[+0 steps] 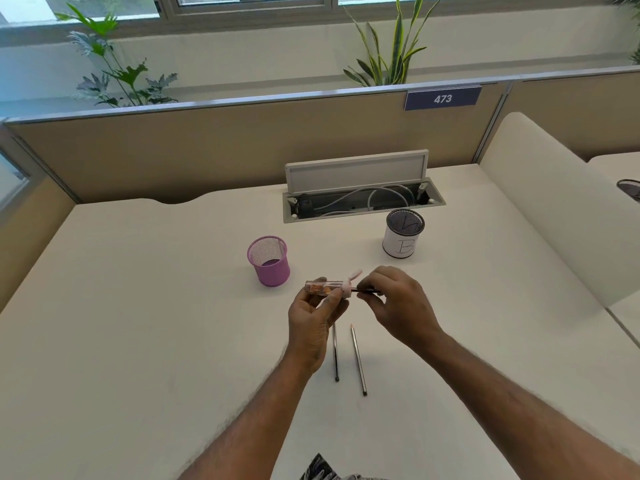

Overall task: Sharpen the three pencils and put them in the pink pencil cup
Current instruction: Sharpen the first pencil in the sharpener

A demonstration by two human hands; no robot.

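Bright, soft daylight comes in through the windows (242,3), far beyond the left grip (311,320) and right grip (398,303). The tabletop (138,323) looks pale, a bit washed out. Shadows under both grips are very faint. Straight lines bend far out to either side. The arms (242,427) below the grips look fuzzy, perhaps blurred.

Three pencils are being displayed: the held pencil (369,291), plus the left pencil (335,355) and right pencil (358,360) on the near desk (138,306). One sharpener (325,287), one pink cup (272,268) and one white cup (398,245) are also being displayed.
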